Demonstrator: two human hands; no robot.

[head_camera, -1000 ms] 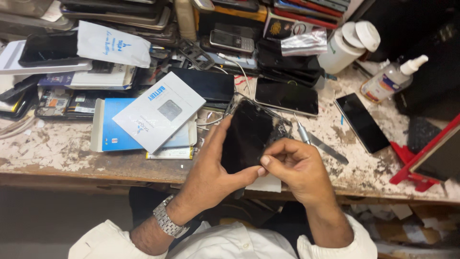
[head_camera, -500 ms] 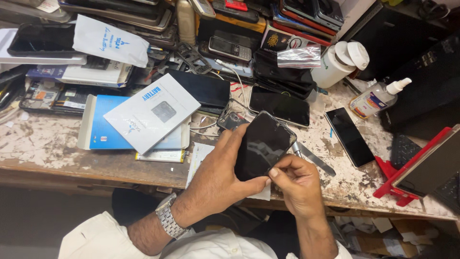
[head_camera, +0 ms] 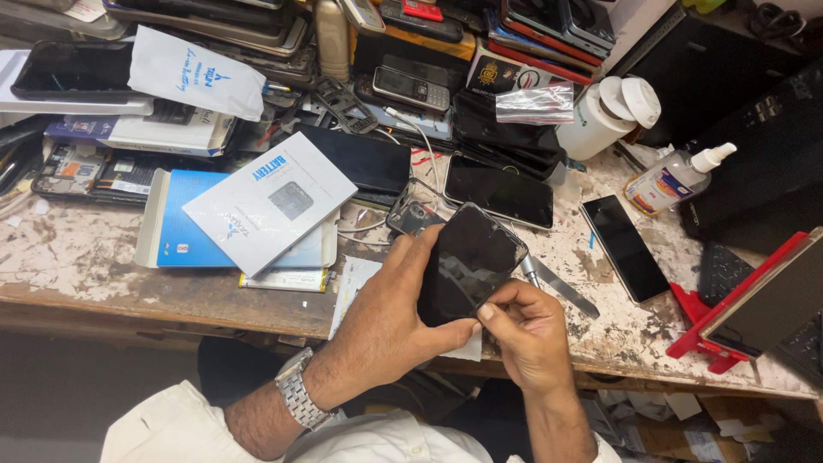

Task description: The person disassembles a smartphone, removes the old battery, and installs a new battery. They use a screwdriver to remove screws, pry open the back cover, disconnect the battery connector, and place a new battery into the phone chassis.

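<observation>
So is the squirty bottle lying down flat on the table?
No, the spray bottle stands upright, tilted a bit in the view, on the worn table by the white jar, far from both hands.

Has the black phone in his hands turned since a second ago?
Yes. The black phone has tilted clockwise, its top now leaning toward the spray bottle.

- A worn wooden workbench [head_camera: 103, 266] spreads out left and right of the grip, its white paint flaked off in patches down to brown wood.
- Its front edge [head_camera: 171, 313] runs just below the grip, scuffed and dark.
- Under the bench, lower left of the grip, the floor [head_camera: 77, 394] lies in dim shadow.
- Light falls evenly from above.
</observation>
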